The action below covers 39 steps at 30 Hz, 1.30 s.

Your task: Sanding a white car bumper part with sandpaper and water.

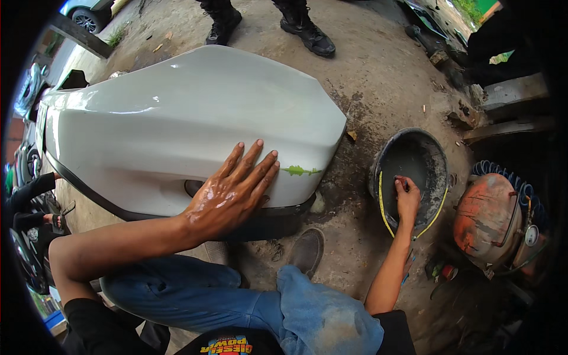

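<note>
A white car bumper [236,89] lies across the ground before me, with a jagged green patch [300,170] near its right end. My left hand [228,186], wet and shiny on its back, rests flat on the bumper just left of that patch, fingers stretched out. Over to the right, my right hand [407,198] is inside a black bucket [377,177] that holds greyish water. Its fingers pinch a small dark-red piece [402,180], whose kind I cannot make out. A yellow cord [381,207] hangs along the bucket's near rim.
An orange, worn air tank [485,213] with a gauge and a coiled blue hose stands right of the bucket. Beyond the bumper, a person's black boots [307,35] are on the dirty ground. Motorbikes and another person's limbs show at far left. Concrete blocks [515,94] sit at upper right.
</note>
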Each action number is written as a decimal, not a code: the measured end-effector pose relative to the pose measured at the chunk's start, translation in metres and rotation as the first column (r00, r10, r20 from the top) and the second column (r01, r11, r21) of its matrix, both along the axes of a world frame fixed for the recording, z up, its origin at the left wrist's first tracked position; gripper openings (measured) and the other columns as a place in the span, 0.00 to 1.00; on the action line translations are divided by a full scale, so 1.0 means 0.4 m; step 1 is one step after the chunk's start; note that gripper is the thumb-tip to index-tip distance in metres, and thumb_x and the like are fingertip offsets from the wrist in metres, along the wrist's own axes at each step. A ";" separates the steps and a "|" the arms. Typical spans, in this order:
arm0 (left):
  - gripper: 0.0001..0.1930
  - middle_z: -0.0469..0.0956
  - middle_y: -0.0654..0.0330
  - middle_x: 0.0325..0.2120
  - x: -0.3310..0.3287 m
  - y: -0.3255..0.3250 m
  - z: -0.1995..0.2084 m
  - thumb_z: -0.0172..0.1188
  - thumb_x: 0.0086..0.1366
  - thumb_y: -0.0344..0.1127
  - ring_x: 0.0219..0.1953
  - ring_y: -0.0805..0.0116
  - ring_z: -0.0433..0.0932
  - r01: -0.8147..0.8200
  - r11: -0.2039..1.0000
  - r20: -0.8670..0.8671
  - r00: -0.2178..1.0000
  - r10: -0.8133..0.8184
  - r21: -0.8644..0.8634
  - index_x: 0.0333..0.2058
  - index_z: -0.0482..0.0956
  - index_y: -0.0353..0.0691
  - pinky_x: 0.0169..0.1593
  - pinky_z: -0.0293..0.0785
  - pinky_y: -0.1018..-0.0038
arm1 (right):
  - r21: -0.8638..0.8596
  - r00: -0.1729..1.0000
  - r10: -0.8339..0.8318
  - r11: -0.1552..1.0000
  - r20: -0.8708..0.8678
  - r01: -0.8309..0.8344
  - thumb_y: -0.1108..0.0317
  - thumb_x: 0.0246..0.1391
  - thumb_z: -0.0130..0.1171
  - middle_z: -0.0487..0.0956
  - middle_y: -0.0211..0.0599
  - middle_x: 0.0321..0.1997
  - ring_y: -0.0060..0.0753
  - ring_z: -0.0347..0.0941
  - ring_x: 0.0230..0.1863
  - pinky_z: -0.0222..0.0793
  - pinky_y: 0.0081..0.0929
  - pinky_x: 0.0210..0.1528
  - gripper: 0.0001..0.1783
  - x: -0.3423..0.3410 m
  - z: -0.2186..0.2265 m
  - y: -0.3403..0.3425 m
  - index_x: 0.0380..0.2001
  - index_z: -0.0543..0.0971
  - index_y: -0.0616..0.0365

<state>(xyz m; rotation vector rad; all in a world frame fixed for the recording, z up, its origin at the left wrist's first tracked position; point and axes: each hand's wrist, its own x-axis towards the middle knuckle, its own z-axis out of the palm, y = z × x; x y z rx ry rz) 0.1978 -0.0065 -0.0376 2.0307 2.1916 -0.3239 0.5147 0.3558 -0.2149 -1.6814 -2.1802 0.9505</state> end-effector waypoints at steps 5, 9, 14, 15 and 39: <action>0.34 0.59 0.53 0.79 0.008 0.062 -0.029 0.57 0.77 0.51 0.84 0.47 0.46 0.008 0.995 0.117 0.993 -0.019 0.098 0.74 0.69 0.38 0.85 0.38 0.42 | 0.031 1.000 0.013 0.999 -0.017 -0.012 0.66 0.60 0.72 0.88 0.48 0.37 0.42 0.84 0.38 0.76 0.38 0.46 0.16 0.010 -0.020 0.009 0.49 0.88 0.60; 0.31 0.60 0.55 0.80 0.001 0.095 -0.054 0.57 0.78 0.52 0.84 0.48 0.47 0.050 0.991 0.076 0.995 -0.060 0.125 0.72 0.74 0.41 0.84 0.36 0.38 | -0.034 0.998 -0.009 0.999 -0.061 0.007 0.68 0.58 0.73 0.86 0.43 0.32 0.34 0.81 0.32 0.75 0.36 0.40 0.15 -0.004 -0.008 -0.006 0.48 0.88 0.61; 0.30 0.59 0.55 0.80 -0.027 0.057 -0.018 0.58 0.77 0.53 0.84 0.49 0.46 0.026 0.990 0.093 0.995 -0.040 0.141 0.71 0.75 0.44 0.83 0.34 0.35 | -0.027 0.996 -0.014 1.000 -0.083 0.012 0.70 0.56 0.74 0.83 0.39 0.29 0.30 0.76 0.29 0.72 0.34 0.36 0.14 -0.008 0.014 -0.009 0.44 0.86 0.63; 0.30 0.59 0.54 0.80 -0.029 0.048 -0.011 0.58 0.77 0.53 0.84 0.49 0.46 0.014 0.990 0.086 0.996 -0.026 0.138 0.71 0.75 0.45 0.83 0.33 0.34 | -0.025 0.996 -0.016 1.000 -0.083 0.014 0.70 0.56 0.74 0.83 0.39 0.29 0.30 0.76 0.29 0.72 0.34 0.36 0.14 -0.010 0.018 -0.011 0.44 0.86 0.63; 0.29 0.62 0.56 0.78 -0.035 0.058 -0.026 0.53 0.79 0.55 0.83 0.44 0.49 0.113 0.975 0.018 0.993 -0.119 0.189 0.70 0.77 0.48 0.79 0.37 0.22 | 0.029 0.969 -0.111 0.992 -0.220 0.120 0.66 0.65 0.69 0.80 0.42 0.31 0.35 0.80 0.26 0.80 0.36 0.33 0.13 0.017 -0.050 0.009 0.39 0.76 0.64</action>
